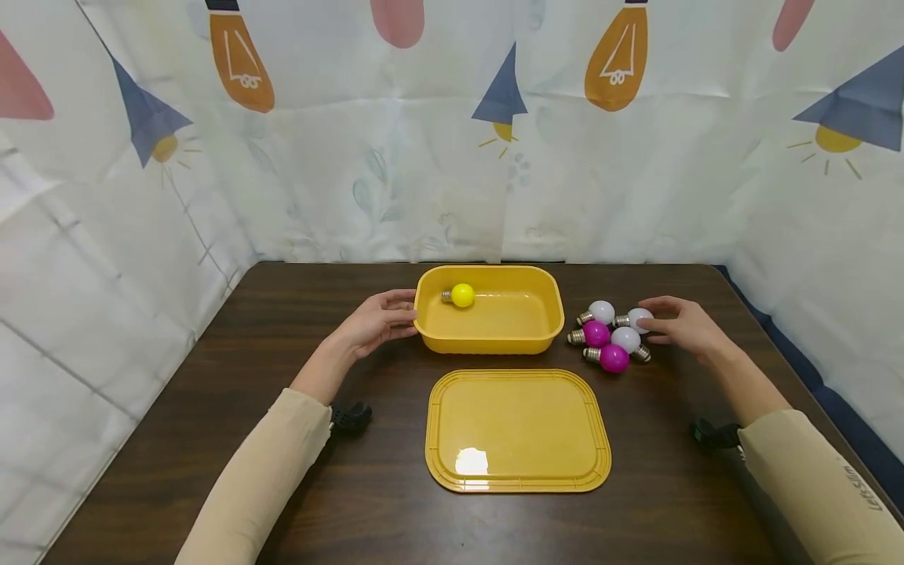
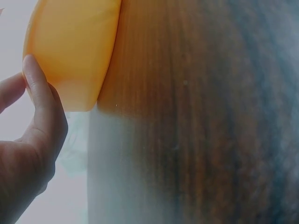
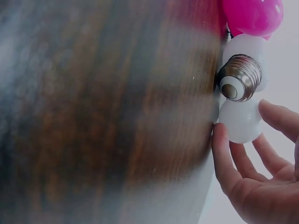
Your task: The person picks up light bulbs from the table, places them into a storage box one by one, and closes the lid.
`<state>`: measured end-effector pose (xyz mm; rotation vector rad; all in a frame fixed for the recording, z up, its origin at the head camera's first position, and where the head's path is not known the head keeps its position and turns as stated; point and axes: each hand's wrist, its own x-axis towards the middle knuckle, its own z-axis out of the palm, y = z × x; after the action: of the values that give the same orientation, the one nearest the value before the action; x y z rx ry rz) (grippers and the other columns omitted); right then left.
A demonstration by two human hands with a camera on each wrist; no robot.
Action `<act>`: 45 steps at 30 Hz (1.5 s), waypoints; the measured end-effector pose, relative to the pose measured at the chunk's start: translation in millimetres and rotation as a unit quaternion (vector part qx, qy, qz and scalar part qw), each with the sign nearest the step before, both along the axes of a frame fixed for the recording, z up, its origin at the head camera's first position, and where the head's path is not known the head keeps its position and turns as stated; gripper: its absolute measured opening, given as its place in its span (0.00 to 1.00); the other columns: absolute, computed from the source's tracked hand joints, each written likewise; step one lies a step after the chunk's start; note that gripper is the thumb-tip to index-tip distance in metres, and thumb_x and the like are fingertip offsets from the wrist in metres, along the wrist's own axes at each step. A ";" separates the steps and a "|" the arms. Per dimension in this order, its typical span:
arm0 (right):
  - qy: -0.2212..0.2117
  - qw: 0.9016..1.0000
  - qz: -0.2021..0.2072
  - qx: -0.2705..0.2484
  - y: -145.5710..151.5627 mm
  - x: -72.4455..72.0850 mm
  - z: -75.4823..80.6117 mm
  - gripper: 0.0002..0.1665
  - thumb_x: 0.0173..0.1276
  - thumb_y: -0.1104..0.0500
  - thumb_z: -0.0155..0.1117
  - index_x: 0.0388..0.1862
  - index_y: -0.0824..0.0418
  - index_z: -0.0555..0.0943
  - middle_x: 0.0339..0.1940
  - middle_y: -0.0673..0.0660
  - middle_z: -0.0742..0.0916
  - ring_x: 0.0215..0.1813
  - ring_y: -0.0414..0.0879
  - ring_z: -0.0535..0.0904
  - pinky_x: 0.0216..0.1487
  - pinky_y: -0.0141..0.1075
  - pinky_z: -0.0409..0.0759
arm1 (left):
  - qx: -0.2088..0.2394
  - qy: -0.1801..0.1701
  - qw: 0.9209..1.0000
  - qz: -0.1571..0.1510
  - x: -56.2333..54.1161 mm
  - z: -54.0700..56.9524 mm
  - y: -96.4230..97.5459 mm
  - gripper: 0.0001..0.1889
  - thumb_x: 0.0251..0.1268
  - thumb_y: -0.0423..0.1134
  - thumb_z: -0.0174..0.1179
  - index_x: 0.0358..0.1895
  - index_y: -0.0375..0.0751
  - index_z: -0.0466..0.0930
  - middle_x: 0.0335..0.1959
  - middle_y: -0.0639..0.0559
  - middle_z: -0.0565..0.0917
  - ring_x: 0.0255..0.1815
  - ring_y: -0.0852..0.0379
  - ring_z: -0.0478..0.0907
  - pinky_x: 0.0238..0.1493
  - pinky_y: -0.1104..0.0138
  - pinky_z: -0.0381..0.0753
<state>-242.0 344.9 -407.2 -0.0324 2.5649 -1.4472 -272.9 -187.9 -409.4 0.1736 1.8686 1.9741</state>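
My left hand [image 1: 379,322] touches the left end of a deep yellow plastic box [image 1: 487,345], its fingertips against the outer wall near the rim. In the left wrist view, two fingers [image 2: 39,86] meet the edge of that box. Inside the box lies a yellow light bulb [image 1: 462,295]. Over on the right, my right hand [image 1: 681,323] has its thumb and fingers around a white light bulb [image 3: 239,120]. Beside that bulb lie two other white bulbs [image 1: 625,339] and two magenta bulbs [image 1: 614,359], close together on the table.
A flat yellow lid [image 1: 518,431] with a raised rim lies in front of the box. All of it stands on a dark wooden table [image 1: 212,439]. A white patterned curtain [image 1: 424,180] hangs behind the table and along both sides.
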 end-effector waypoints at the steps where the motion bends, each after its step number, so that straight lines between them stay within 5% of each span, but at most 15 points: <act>1: -0.002 1.000 -0.002 0.002 -0.1 0.0 0.0 0.39 0.77 0.53 0.65 0.75 0.75 0.64 0.71 0.75 0.70 0.50 0.38 0.81 0.54 0.41 0.85 | -0.002 0.002 1.000 -0.002 -0.1 0.2 0.2 0.30 0.79 0.30 0.55 0.79 0.35 0.58 0.68 0.28 0.71 0.56 0.42 0.81 0.54 0.61 0.85; 9: 0.002 1.000 -0.001 0.009 0.6 -1.4 -2.6 0.38 0.77 0.55 0.66 0.74 0.76 0.63 0.70 0.77 0.70 0.53 0.45 0.81 0.54 0.41 0.85 | -0.004 -0.003 1.000 -0.005 0.1 1.9 0.5 0.30 0.79 0.29 0.55 0.79 0.35 0.57 0.68 0.29 0.71 0.55 0.44 0.82 0.54 0.61 0.85; 26: 0.010 1.000 0.000 0.009 4.3 0.0 -1.0 0.39 0.76 0.53 0.67 0.72 0.76 0.65 0.69 0.75 0.70 0.47 0.35 0.80 0.54 0.37 0.84 | -0.005 -0.003 1.000 -0.002 1.4 4.4 1.4 0.30 0.78 0.29 0.55 0.79 0.35 0.58 0.68 0.28 0.70 0.57 0.40 0.80 0.54 0.62 0.85; 45: 0.009 1.000 -0.010 0.012 9.2 -1.1 14.3 0.38 0.77 0.53 0.65 0.74 0.73 0.65 0.70 0.72 0.70 0.49 0.40 0.83 0.55 0.38 0.85 | -0.004 -0.004 1.000 -0.001 1.0 3.5 1.3 0.31 0.78 0.29 0.56 0.79 0.35 0.58 0.68 0.27 0.70 0.56 0.40 0.81 0.53 0.62 0.86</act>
<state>-243.1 354.1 -393.0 -0.0157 2.6028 -1.4296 -272.0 -186.6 -405.8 0.1642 1.8698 1.9625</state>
